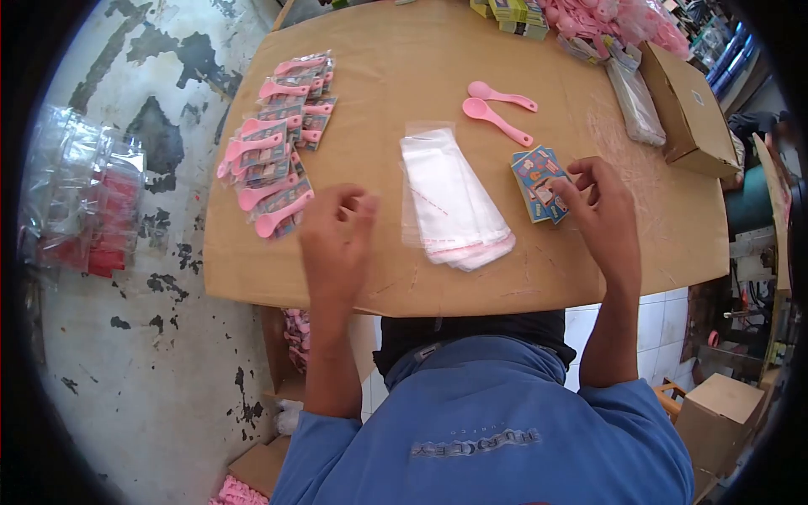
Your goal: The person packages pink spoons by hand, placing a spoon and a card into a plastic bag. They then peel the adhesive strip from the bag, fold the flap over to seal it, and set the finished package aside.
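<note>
My right hand (599,202) is at a small stack of blue printed cards (539,178), its thumb on the top card and the fingers apart from the thumb. My left hand (339,227) is raised over the table's near left part, fingers curled and blurred; whether it holds anything is unclear. Between the hands lies a fanned pile of clear plastic bags (454,198). Two loose pink spoons (497,122) lie beyond the cards. Bagged pink spoons with cards (273,160) lie overlapping to the left of my left hand.
The brown-covered table (379,84) bears an open cardboard box (690,109), a plastic-wrapped bundle (635,101), yellow card stacks (518,13) and a heap of pink items (598,21). Clear bags with red contents (93,194) hang at left. Another box (720,412) stands lower right.
</note>
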Action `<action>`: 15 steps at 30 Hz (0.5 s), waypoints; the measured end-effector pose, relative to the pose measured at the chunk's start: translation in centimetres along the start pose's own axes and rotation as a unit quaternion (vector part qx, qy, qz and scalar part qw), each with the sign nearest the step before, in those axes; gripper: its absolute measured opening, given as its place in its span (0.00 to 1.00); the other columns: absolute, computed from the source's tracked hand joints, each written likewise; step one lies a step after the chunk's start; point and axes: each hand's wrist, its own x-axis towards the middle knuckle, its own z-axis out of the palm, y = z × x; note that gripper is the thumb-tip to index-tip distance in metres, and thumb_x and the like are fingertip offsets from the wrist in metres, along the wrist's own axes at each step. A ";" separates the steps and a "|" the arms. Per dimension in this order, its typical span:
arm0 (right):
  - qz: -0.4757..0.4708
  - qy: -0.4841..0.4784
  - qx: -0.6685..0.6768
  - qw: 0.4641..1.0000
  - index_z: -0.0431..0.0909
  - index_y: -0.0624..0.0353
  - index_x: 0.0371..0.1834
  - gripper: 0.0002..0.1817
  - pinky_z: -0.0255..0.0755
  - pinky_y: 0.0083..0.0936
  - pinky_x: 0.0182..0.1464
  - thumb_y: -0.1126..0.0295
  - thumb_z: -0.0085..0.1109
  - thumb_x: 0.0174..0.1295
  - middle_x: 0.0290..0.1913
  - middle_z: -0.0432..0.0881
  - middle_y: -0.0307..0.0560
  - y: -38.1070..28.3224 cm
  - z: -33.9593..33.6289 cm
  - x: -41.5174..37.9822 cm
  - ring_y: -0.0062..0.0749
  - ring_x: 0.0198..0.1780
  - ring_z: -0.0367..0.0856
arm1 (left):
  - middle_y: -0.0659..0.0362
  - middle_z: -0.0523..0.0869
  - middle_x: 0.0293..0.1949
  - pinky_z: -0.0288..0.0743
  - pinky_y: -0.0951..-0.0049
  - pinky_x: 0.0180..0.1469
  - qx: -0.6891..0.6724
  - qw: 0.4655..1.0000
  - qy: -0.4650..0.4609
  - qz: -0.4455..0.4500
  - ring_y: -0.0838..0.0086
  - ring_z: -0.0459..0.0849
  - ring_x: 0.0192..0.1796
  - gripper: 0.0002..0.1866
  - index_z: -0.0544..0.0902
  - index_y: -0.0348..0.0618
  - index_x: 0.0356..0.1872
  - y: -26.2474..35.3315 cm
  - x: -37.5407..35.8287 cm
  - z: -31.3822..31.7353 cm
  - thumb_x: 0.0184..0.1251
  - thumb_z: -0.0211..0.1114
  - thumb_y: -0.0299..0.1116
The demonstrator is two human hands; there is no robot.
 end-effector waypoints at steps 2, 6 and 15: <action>0.024 -0.019 0.006 1.000 0.82 0.64 0.47 0.22 0.72 0.34 0.42 0.57 0.77 0.64 0.37 0.80 0.47 0.1 0.7 0.0 0.34 0.38 0.77 | 0.57 0.86 0.37 0.74 0.67 0.42 0.011 0.999 -0.042 -0.005 0.73 0.80 0.38 0.15 0.86 0.33 0.43 0.4 -0.3 2.8 0.72 0.74 0.38; 0.070 -0.056 0.079 0.993 0.80 0.64 0.42 0.20 0.72 0.30 0.37 0.59 0.78 0.65 0.32 0.81 0.44 1.1 0.5 0.6 0.26 0.34 0.76 | 0.57 0.84 0.35 0.75 0.70 0.40 0.006 0.995 -0.099 -0.014 0.74 0.79 0.36 0.14 0.85 0.34 0.39 1.2 0.8 4.4 0.70 0.76 0.36; 0.053 0.007 0.163 0.985 0.81 0.66 0.36 0.16 0.70 0.29 0.34 0.63 0.67 0.75 0.30 0.83 0.44 2.2 1.3 0.8 0.22 0.31 0.74 | 0.63 0.87 0.35 0.77 0.79 0.41 -0.258 0.953 -0.102 -0.122 0.82 0.84 0.38 0.08 0.81 0.38 0.43 -0.2 0.7 4.5 0.79 0.70 0.31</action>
